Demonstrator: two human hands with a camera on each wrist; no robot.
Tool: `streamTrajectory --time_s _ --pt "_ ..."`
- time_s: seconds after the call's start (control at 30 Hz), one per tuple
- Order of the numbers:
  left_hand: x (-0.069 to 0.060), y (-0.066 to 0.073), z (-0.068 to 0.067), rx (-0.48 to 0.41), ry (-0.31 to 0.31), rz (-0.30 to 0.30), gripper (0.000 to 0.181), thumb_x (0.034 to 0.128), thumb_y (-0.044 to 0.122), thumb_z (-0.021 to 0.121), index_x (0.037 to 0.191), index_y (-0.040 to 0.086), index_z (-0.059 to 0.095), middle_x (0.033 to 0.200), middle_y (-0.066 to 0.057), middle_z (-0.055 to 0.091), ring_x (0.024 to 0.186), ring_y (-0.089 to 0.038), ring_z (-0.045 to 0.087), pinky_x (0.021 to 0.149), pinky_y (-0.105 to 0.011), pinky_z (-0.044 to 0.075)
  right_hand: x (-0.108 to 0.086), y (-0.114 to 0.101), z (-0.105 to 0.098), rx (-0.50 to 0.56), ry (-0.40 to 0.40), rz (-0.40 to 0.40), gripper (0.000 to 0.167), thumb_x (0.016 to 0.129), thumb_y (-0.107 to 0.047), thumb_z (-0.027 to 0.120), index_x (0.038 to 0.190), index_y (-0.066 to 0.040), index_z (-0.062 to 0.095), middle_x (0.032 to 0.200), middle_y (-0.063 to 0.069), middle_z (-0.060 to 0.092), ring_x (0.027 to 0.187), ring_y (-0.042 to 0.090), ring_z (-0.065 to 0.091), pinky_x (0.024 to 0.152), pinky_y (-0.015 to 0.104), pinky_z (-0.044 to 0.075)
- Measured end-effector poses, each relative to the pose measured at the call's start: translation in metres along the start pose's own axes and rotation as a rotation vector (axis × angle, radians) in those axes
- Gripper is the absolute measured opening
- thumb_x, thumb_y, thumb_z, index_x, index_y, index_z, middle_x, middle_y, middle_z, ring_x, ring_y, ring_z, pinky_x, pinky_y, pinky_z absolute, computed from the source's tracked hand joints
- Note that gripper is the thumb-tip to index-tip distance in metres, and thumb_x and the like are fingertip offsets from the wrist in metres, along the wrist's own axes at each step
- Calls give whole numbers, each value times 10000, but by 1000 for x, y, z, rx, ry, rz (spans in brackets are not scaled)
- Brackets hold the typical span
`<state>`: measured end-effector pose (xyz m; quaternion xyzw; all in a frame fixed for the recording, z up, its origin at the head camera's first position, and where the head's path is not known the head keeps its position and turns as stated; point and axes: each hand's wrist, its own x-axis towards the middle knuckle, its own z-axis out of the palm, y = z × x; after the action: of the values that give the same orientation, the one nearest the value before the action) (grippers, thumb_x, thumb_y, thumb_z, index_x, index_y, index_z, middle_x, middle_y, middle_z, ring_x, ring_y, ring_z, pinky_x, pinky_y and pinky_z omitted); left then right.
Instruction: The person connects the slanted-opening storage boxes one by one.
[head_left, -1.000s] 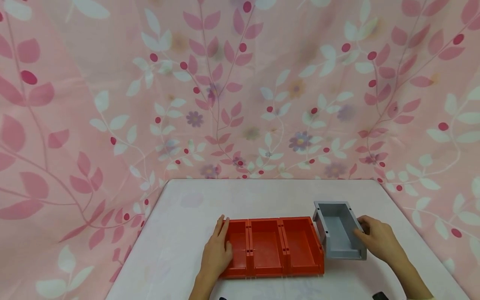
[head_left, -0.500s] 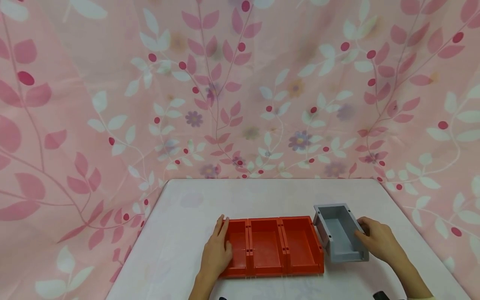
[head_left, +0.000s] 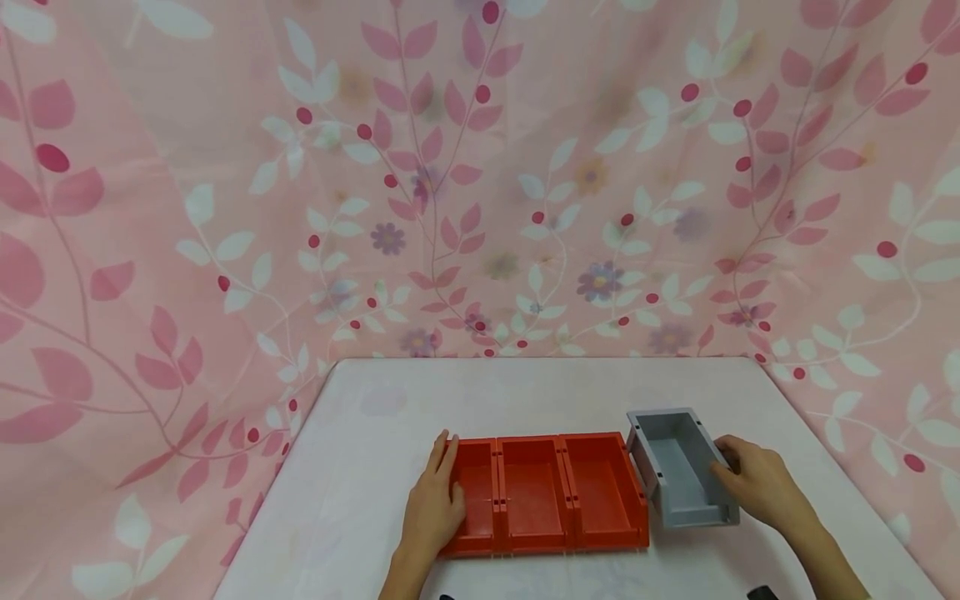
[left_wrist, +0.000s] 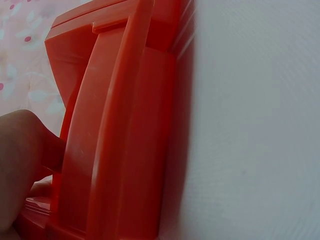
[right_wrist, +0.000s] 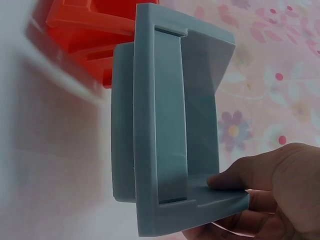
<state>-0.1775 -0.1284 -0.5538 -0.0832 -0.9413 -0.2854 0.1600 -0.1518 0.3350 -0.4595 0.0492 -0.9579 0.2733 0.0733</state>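
Three red storage bins stand side by side on the table: a left bin (head_left: pixel 472 525), a middle bin (head_left: pixel 531 487) and a right bin (head_left: pixel 600 483). My left hand (head_left: pixel 431 508) grips the outer side wall of the left bin, thumb inside. A grey storage bin (head_left: pixel 678 467), tilted and raised off the table, is beside the right bin. My right hand (head_left: pixel 765 483) pinches its right wall, the thumb inside and the fingers outside, as the right wrist view shows. The grey bin's left edge is close to the right bin; whether they touch is hard to tell.
A white-covered table (head_left: pixel 360 467) carries the bins. Behind and around it hangs a pink floral curtain (head_left: pixel 480 208). A small black object (head_left: pixel 762 592) shows at the bottom edge, near the right forearm.
The grey bin has shifted slightly toward me and to the right in my right hand, mostly in the first half second. My left hand and the red bins stay in place.
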Motion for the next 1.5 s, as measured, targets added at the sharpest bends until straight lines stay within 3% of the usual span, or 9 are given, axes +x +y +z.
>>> streamTrajectory --time_s 0.2,0.43,0.53,0.6,0.7,0.8,1.03,1.3,1.5 --pt "1 0 -1 -3 -3 -3 720 911 42 700 1584 80 446 1656 -99 352 1027 -295 680 838 -439 607 1 1 6 -1 -24 11 250 900 -37 702 1071 138 647 924 198 728 786 284 673 659 478 592" --pt "0 -1 -1 1 -3 -9 722 905 46 701 1581 79 450 1656 -94 352 899 -240 664 786 -409 612 3 0 9 -24 -40 45 265 893 -61 702 1045 147 638 858 176 709 734 272 651 619 469 581" --pt "0 -1 -1 4 1 -9 728 903 48 702 1584 85 447 1657 -88 351 902 -236 666 776 -400 612 8 -5 10 -76 -33 66 333 914 -108 692 1074 175 617 867 220 698 738 317 654 630 518 582" --pt "0 -1 0 2 2 -10 726 904 51 705 1583 86 449 1657 -89 351 919 -243 672 790 -407 613 11 -12 13 -116 6 69 409 942 -161 684 1141 187 603 955 291 688 830 403 660 699 590 580" --pt "0 -1 0 -5 -4 -14 725 906 54 709 1583 90 451 1659 -86 349 954 -254 678 819 -422 612 18 -25 22 -121 80 22 511 986 -230 669 1264 186 565 1187 386 618 1085 539 580 869 710 501" --pt "0 -1 1 -13 -5 -13 725 908 54 711 1584 96 453 1659 -84 350 1015 -276 683 845 -435 607 25 -40 33 -86 102 -63 533 1008 -248 650 1357 143 551 1367 396 522 1267 572 450 974 759 405" --pt "-1 -2 3 -16 17 6 732 897 37 712 1581 94 458 1649 -97 367 1116 -327 673 855 -457 604 46 -66 59 -59 78 -227 554 1008 -268 661 1403 105 555 1462 369 480 1354 566 418 1060 750 325" --pt "1 -3 2 -25 -9 0 746 906 45 707 1597 130 441 1663 -64 345 1187 -316 651 891 -454 592 63 -73 86 -89 54 -229 617 1003 -326 658 1403 127 536 1431 367 510 1348 568 423 1119 763 202" --pt "1 -4 1 -21 -22 0 745 913 42 701 1602 127 430 1666 -75 338 1216 -322 639 912 -458 582 65 -77 91 -158 6 -197 730 1019 -406 623 1433 173 461 1472 381 455 1390 581 349 1136 761 145"
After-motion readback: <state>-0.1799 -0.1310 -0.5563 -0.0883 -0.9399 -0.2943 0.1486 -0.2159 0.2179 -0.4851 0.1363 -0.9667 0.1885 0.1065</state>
